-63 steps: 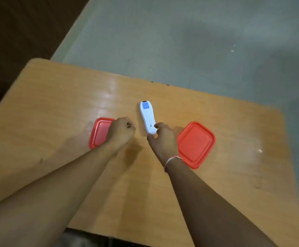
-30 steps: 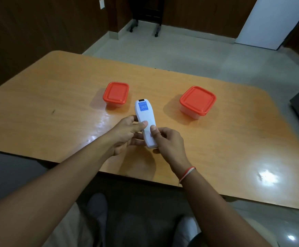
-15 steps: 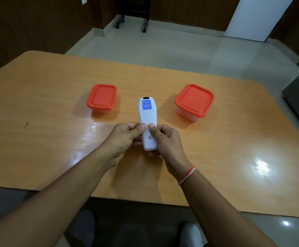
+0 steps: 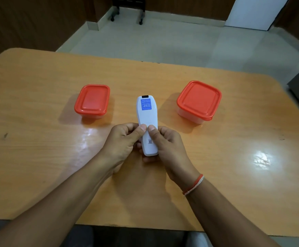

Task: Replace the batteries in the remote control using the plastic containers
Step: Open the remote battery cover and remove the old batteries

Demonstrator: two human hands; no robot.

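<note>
Wooden table bears 2 red-lidded containers.

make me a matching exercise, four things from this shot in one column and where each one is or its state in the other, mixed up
Things
1. remote control
2. small container
3. large container
4. wrist band

Places or states
A. on the table, lid on, right of the remote
B. held back-up in both hands
C. on the right forearm
D. on the table, lid on, left of the remote

Pairs: 1-B, 2-D, 3-A, 4-C
</note>
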